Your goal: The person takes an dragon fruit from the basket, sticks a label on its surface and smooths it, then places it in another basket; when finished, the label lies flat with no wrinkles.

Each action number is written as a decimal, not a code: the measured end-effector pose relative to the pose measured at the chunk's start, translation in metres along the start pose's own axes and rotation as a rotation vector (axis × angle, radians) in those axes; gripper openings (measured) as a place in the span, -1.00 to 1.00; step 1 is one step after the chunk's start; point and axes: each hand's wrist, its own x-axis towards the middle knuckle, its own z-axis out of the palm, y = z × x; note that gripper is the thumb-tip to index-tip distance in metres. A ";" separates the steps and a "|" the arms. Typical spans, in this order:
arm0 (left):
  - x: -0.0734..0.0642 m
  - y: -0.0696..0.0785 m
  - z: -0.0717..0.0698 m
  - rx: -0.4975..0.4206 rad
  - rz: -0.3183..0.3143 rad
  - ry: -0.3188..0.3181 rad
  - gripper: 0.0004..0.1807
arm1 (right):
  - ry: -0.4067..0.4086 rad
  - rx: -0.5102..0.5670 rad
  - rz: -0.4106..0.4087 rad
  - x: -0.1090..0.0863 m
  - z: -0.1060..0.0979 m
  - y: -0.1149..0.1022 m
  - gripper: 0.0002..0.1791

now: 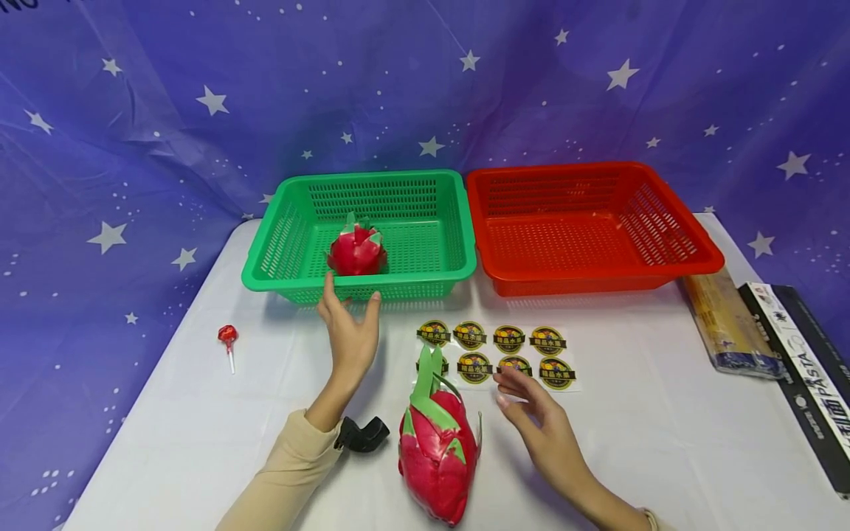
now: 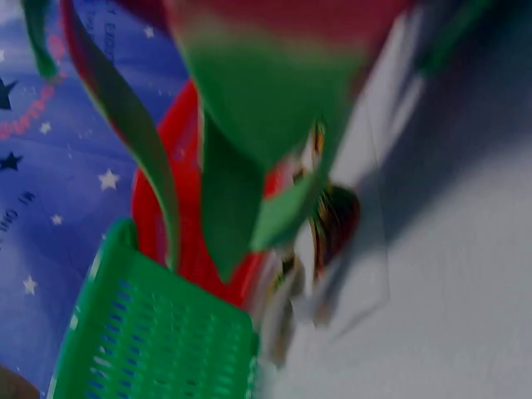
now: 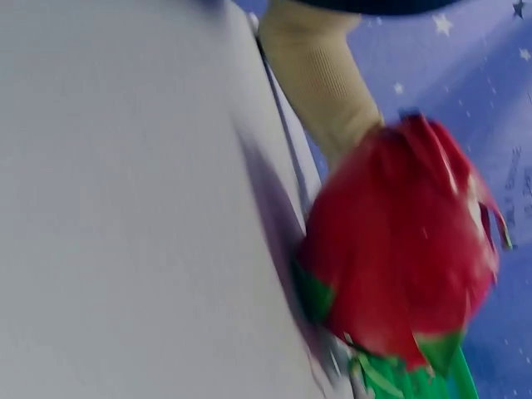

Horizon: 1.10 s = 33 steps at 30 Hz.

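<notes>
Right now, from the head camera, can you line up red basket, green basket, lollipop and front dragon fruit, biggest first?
1. Red basket and green basket: too alike to rank
2. Front dragon fruit
3. Lollipop

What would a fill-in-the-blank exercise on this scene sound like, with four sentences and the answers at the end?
1. One dragon fruit sits inside the ____ basket, near the left hand.
2. In the head view, the lollipop lies on the ____ side of the table.
3. Counting the partly covered ones, the round stickers number ____.
4. The large English word on the box at the far right is ____.

Missing words: green; left; eight; PASTA.
</notes>
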 end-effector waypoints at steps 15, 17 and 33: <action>-0.018 0.016 -0.001 0.037 -0.149 -0.469 -0.51 | 0.186 0.061 -0.038 0.036 -0.038 0.014 -0.71; -0.018 0.014 0.003 0.095 -0.096 -0.535 -0.51 | 0.186 0.050 -0.033 0.041 -0.041 0.017 -0.70; -0.008 -0.003 0.036 0.407 0.460 -1.165 -0.46 | 0.123 -0.137 0.089 0.079 -0.044 0.031 -0.60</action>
